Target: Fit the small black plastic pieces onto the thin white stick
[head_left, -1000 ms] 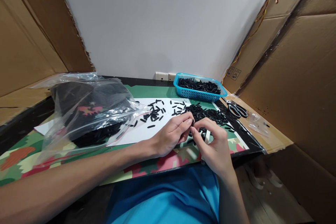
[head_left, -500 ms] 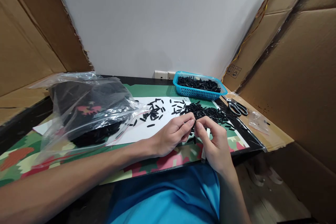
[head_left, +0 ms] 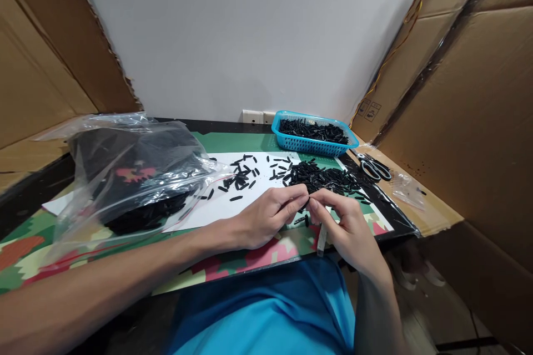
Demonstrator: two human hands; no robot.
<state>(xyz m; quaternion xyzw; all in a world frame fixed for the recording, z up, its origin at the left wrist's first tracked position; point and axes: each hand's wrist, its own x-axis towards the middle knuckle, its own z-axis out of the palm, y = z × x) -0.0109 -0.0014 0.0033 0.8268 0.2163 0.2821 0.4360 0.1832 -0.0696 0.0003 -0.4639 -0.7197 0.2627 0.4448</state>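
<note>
My left hand (head_left: 272, 213) is closed, thumb pressed to the fingers, near the table's front edge. My right hand (head_left: 343, 222) pinches beside it, and the fingertips of both hands meet. Something small and dark shows between them, too small to make out. Just behind the hands lies a heap of small black pieces (head_left: 320, 175). More loose black pieces (head_left: 241, 177) are scattered on the white sheet (head_left: 216, 205). A thin pale strip (head_left: 322, 238) lies under my right hand at the table edge.
A blue basket (head_left: 314, 147) of black pieces stands at the back. On the left rests a clear plastic bag (head_left: 145, 177) with black pieces inside. Scissors (head_left: 372, 167) and a small plastic bag (head_left: 408, 189) lie at the right. Cardboard walls rise on both sides.
The view has shifted slightly. My right hand has turned a little and its wrist has moved right, uncovering more of the pale strip. The fingertips of both hands remain together.
</note>
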